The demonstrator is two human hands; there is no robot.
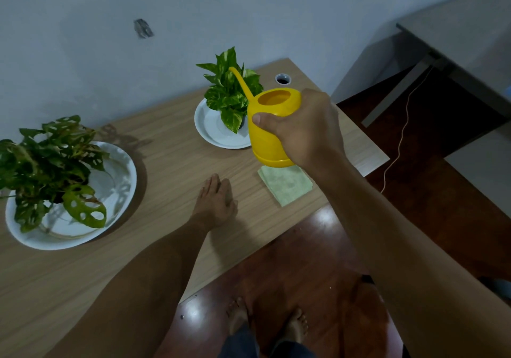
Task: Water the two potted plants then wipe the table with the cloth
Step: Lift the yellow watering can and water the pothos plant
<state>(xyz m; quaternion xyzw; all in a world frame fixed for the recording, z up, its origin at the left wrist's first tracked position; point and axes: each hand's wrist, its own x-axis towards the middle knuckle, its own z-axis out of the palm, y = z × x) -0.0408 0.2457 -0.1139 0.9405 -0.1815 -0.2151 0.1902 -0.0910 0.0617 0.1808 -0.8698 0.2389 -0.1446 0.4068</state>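
Gripping the yellow watering can (272, 125), the right hand (307, 128) is held aloft, spout aimed away at the pothos (231, 92) just beyond; the left hand (215, 202) is laid flat, cloth (287, 184) beneath the can.

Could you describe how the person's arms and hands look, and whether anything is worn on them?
Both forearms are bare up to the frame edge, with no sleeves showing. The left hand and right hand wear no gloves, and no rings, watch or bracelet are visible. The right thumbnail is short.
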